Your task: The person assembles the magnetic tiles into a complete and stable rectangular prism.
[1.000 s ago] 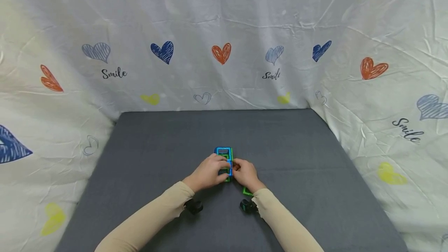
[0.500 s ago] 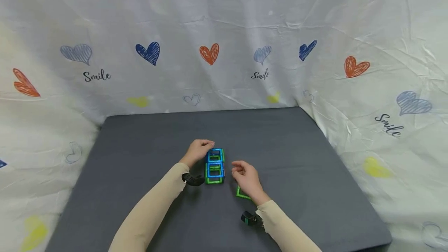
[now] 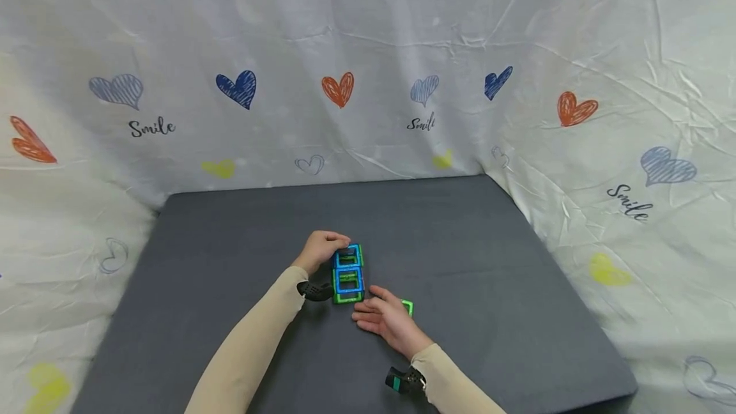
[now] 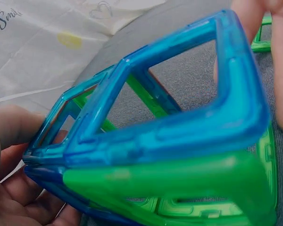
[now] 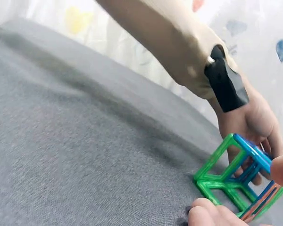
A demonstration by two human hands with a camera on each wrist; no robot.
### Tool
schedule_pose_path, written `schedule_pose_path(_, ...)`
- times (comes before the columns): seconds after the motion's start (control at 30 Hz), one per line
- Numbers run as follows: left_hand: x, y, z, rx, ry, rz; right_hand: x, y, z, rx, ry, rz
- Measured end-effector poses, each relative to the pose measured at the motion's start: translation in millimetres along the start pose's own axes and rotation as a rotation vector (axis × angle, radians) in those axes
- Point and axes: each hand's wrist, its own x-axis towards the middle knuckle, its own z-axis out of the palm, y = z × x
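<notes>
A block of magnetic tiles [image 3: 348,268] stands on the grey cloth, two open cubes in a row with blue square frames on top. Its sides are green and blue frames, and one orange-red side [image 5: 264,203] shows in the right wrist view. My left hand [image 3: 321,249] grips the far end, thumb at the top blue tile [image 4: 111,136] and the other fingers lower down behind. Just off the near right corner, my right hand [image 3: 388,319] has its fingers spread, holding nothing. A loose green square tile [image 3: 408,306] lies partly hidden behind this hand.
The grey cloth-covered table [image 3: 471,260] spreads around the block. A white curtain [image 3: 379,18] printed with hearts hangs behind and at both sides. Black wrist cameras [image 3: 402,380] are strapped at both sleeves.
My left hand has moved off the block's top to its far end. My right hand has left the right side and come nearer, its fingers spreading. The head view has shifted slightly.
</notes>
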Motion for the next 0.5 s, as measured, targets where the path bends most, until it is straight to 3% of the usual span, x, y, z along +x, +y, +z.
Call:
schedule_pose_path(0.2,-0.7,-1.2,-1.3,-0.042,0.035,-0.076,5.1,1.4,0.9,0.076,0.006,-0.013)
schedule_pose_path(0.5,-11.3,-1.9,-13.2,-0.133,0.089,-0.204,9.0,-6.5,-2.3,0.07,0.032,-0.047)
